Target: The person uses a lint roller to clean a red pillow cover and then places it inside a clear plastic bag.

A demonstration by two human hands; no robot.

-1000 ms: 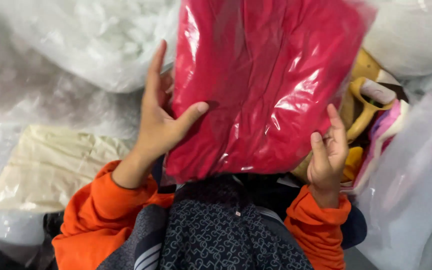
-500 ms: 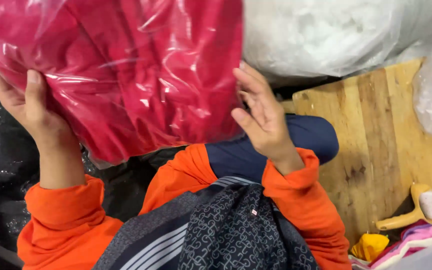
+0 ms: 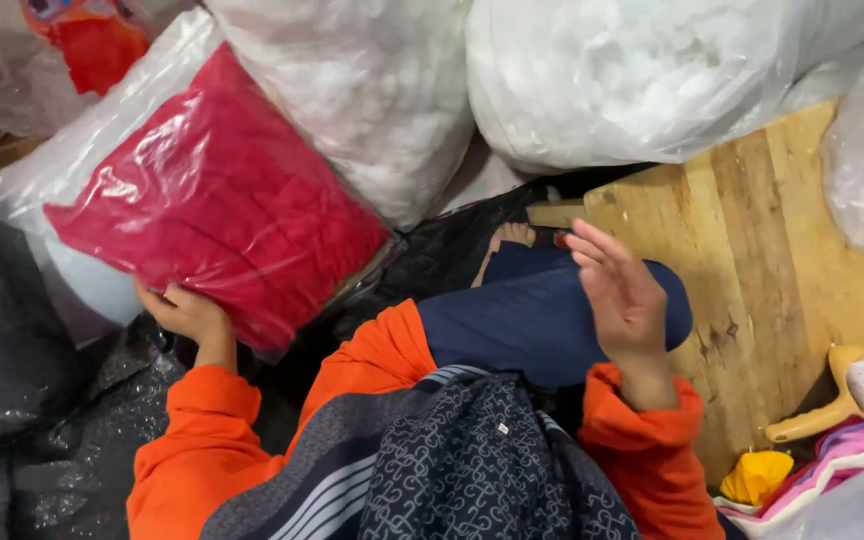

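**Red bagged garment held at upper left**

A flat, roughly square packet of red fabric (image 3: 217,205), sealed in glossy, crinkled clear plastic, lies tilted at upper left against bulging translucent sacks of white stuffing (image 3: 352,90). The left hand (image 3: 187,312) grips its lower edge from beneath, fingers curled. The right hand (image 3: 624,298) hovers open and empty, fingers spread, over a navy-clad knee (image 3: 537,320) beside a wooden board (image 3: 762,250).
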